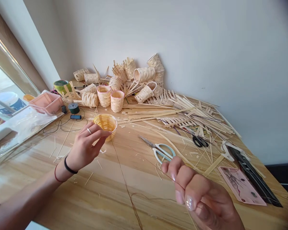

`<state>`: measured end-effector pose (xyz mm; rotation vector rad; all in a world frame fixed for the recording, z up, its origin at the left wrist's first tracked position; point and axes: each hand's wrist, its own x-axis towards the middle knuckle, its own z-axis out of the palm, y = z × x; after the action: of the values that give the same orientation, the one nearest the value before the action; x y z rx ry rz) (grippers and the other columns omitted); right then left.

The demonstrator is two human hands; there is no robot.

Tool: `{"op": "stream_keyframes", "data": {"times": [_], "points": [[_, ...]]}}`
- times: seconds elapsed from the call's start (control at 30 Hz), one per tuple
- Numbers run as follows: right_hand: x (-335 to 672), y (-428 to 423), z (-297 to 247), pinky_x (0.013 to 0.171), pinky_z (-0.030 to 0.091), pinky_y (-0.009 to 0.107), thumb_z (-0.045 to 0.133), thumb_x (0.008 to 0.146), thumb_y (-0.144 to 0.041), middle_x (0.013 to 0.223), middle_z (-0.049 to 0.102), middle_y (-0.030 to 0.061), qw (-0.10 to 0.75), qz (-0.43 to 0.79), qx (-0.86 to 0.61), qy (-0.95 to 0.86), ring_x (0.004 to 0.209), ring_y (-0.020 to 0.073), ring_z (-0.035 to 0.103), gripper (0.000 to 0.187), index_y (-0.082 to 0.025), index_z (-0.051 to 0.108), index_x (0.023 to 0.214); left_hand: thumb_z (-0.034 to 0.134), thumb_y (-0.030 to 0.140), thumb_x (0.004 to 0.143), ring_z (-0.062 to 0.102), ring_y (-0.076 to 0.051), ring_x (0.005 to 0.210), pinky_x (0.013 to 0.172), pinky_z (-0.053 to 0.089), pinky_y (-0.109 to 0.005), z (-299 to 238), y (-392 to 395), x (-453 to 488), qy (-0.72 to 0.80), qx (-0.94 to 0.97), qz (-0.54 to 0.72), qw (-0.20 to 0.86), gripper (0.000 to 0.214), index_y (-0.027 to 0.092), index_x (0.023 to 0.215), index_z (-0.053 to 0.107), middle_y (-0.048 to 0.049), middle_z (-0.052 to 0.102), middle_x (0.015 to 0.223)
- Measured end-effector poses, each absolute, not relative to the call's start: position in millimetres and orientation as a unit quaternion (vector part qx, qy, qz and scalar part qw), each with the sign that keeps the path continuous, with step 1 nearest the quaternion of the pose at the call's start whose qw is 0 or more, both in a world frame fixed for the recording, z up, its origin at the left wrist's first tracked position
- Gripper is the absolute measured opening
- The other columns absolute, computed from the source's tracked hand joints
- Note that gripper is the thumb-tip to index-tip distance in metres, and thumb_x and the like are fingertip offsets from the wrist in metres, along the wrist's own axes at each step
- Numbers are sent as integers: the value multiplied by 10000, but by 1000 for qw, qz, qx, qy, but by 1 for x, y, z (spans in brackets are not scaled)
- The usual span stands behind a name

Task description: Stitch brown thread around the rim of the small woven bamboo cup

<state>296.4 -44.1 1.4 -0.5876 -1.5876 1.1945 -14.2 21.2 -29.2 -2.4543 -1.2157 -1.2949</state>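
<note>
The thumb and fingers (pixel 96 132) of the left hand (pixel 85 148), one of them ringed, close around the near wall of a small round basket of pale woven strips (pixel 106 124), tilting its open mouth towards the camera just above the wooden table (pixel 105 198). The fingertips (pixel 180 175) of the right hand (pixel 196 195), close to the lens and blurred, are curled in a pinch on a thin brown thread (pixel 124 177) that trails from below the basket across the tabletop. The thread looks slack between the hands, so the work would go best with the pinch firm, the pull smooth and in line with the rim, and the left grip steady enough that the thin weave does not buckle. Loose loops near the front edge could snag on splinters. Between the hands lie white-handled scissors (pixel 162 150), with black-handled scissors (pixel 198 141) and a pink printed card (pixel 241 185) further right. Behind are flat pale strips (pixel 182 110), a heap of woven baskets (pixel 124 83) against the wall, a dark green spool (pixel 73 108) and a pink plastic tray (pixel 46 102).
</note>
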Motion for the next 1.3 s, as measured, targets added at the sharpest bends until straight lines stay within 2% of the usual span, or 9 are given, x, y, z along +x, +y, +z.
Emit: {"op": "stream_keyframes", "data": {"times": [0.07, 0.17, 0.4, 0.6, 0.7, 0.87, 0.97, 1.13, 1.3], "points": [[298, -46, 0, 1065, 439, 438, 655, 1006, -471, 684, 561, -2, 518, 478, -265, -658, 915, 228, 532, 243, -291, 676, 844, 663, 57, 945, 597, -154, 821, 783, 513, -305, -30, 21, -14, -398, -810, -428, 55, 196, 218, 1056, 673, -12, 655, 883], [297, -46, -2, 1123, 425, 451, 635, 1014, -462, 704, 528, -4, 530, 483, -266, -644, 950, 227, 534, 230, -291, 666, 864, 639, 56, 955, 566, -149, 802, 766, 488, -301, -31, 20, -15, -398, -814, -417, 67, 217, 235, 1068, 689, -7, 619, 871], [288, -48, 8, 986, 494, 406, 581, 1045, -417, 722, 478, -19, 519, 459, -255, -674, 778, 181, 505, 254, -252, 614, 855, 527, 43, 970, 518, -152, 767, 753, 427, -321, -29, 18, -16, -422, -823, -373, 68, 311, 258, 1030, 743, -24, 557, 873], [282, -51, 12, 723, 492, 326, 560, 1030, -197, 846, 620, 28, 356, 316, -351, -807, 799, 191, 607, 135, -244, 624, 921, 524, 10, 923, 521, -158, 770, 748, 422, -320, -29, 20, -21, -422, -825, -371, 57, 286, 213, 887, 723, -28, 546, 850], [279, -45, 1, 785, 531, 366, 550, 1021, -175, 925, 672, 60, 296, 242, -371, -846, 867, 227, 657, 151, -244, 648, 929, 531, 10, 911, 525, -166, 790, 754, 429, -322, -31, 21, -22, -428, -820, -377, 56, 280, 208, 816, 704, -36, 549, 861], [279, -32, -17, 955, 563, 409, 525, 1051, -234, 1187, 715, 102, 222, 296, -404, -837, 1124, 262, 697, 209, -240, 670, 901, 535, -18, 876, 514, -161, 774, 743, 425, -312, -31, 21, -22, -414, -822, -386, 61, 280, 200, 788, 688, -29, 545, 843], [286, -24, -21, 1029, 536, 457, 550, 1056, -296, 1307, 684, 110, 232, 306, -420, -822, 1222, 281, 666, 213, -237, 680, 898, 526, -32, 861, 514, -158, 766, 735, 422, -308, -30, 21, -22, -412, -820, -392, 60, 290, 199, 797, 689, -26, 547, 846], [288, -16, -21, 984, 523, 492, 578, 1044, -310, 1153, 662, 117, 358, 156, -486, -782, 1136, 288, 643, 155, -227, 671, 952, 528, -40, 853, 521, -157, 775, 739, 420, -307, -30, 20, -21, -409, -819, -400, 49, 302, 205, 808, 700, -26, 553, 857], [247, -11, -17, 1060, 489, 497, 576, 1029, -164, 1292, 698, 100, 317, 199, -365, -853, 1194, 265, 628, 147, -227, 656, 923, 529, -17, 887, 518, -158, 771, 741, 419, -313, -32, 21, -21, -400, -821, -403, 53, 294, 204, 811, 707, -26, 551, 845]]}}
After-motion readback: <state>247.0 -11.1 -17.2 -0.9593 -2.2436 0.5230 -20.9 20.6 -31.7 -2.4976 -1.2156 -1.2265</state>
